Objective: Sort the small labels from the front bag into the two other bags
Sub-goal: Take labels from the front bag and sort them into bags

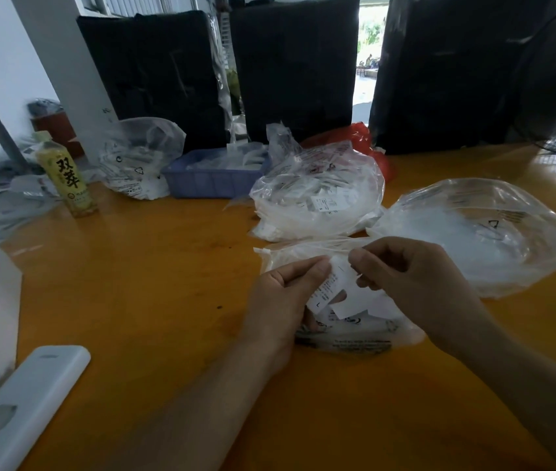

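Both arms reached in over the orange table (154, 283). The left hand (280, 297) pinched a small white label (329, 287) with thumb and curled fingers. The right hand (409, 277) pinched another label (354, 300) just beside it. The labels were right above the front bag (348, 334). Two other bags (317, 195) (480, 232) lay behind.

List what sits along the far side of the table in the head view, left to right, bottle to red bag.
Bottle → clear bag → blue bin → full bag of labels → red bag behind it.
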Available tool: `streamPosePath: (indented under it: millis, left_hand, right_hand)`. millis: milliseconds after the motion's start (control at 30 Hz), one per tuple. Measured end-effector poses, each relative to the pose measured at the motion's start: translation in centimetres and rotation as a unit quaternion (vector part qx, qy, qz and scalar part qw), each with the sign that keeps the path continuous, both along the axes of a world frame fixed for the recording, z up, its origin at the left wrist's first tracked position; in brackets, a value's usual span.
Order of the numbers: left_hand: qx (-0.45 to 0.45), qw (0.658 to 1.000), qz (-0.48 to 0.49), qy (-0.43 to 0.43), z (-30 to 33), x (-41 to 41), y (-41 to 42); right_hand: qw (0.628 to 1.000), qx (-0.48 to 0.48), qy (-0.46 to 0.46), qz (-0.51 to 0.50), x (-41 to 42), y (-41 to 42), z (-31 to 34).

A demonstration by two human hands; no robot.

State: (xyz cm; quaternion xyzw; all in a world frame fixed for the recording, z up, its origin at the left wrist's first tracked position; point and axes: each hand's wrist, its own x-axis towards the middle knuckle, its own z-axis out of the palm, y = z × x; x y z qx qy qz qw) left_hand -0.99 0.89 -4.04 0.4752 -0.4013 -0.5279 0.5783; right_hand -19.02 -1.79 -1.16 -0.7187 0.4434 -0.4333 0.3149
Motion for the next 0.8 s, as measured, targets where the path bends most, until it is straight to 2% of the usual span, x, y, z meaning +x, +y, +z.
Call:
streamPosePath:
  millis: [133, 200, 267, 367, 433, 500, 633, 733, 800]
  left_hand:
    - [-0.001, 1.000, 0.016, -0.012, 0.0, 0.0, 0.0]
    - [0.003, 1.000, 0.013, 0.002, 0.0, -0.2, -0.1]
    - [0.011, 1.000, 0.005, 0.014, 0.0, -0.4, -0.2]
    - [0.008, 1.000, -0.001, -0.016, -0.2, -0.5, -0.3]
    - [0.007, 1.000, 0.002, -0.030, -0.4, -0.5, -0.3]
    - [0.011, 1.000, 0.003, -0.028, -0.4, -0.3, -0.5]
    - [0.019, 1.000, 0.013, -0.009, -0.4, -0.1, -0.8]
    - [0.018, 1.000, 0.013, -0.021, -0.5, -0.2, -0.7]
    - [0.016, 1.000, 0.014, -0.021, -0.6, -0.3, -0.7]
  right_hand:
    - [0.993, 0.028, 0.107, 0.042, 0.5, -1.0, 1.1]
    - [0.993, 0.003, 0.118, -0.001, 1.0, -3.4, 2.5]
    - [0.993, -0.020, 0.085, -0.073, 1.7, -7.1, 4.2]
    - [0.988, 0.015, 0.055, -0.142, 2.9, -12.3, 6.7]
    - [0.985, 0.054, 0.093, -0.137, 3.1, -14.1, 7.0]
    - [0.976, 0.038, 0.153, -0.148, 2.7, -13.8, 6.8]
    - [0.930, -0.088, 0.276, -0.227, -0.4, -11.3, 5.6]
    - [0.858, -0.098, 0.416, -0.285, -4.8, -9.6, 3.6]
    - [0.827, -0.078, 0.480, -0.281, -7.1, -9.0, 2.0]
